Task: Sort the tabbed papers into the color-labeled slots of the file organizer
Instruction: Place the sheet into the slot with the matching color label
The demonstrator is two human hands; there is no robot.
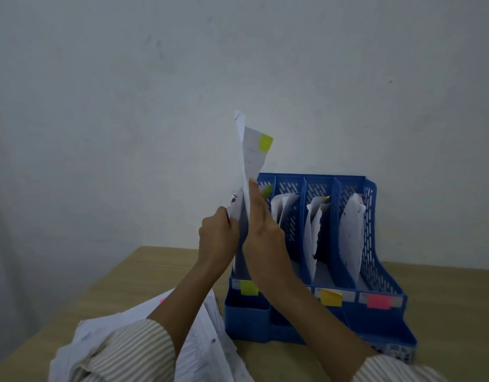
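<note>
Desk: organizer, paper pile beside.

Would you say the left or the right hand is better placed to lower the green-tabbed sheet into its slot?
Left, probably. The left hand grips the green-tabbed sheet at its lower edge, directly above the green-labeled slot at the file organizer's left end. The right hand only lies flat against the sheet, steadying it.

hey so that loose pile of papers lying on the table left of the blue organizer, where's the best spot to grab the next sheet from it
Probably the far edge of the paper pile, nearest the file organizer, coming from above. A pink tab sticks out near that end, so a pinch there lifts one sheet and shows its colour. The near end lies under the left sleeve. Both hands are occupied with the held papers.
</note>
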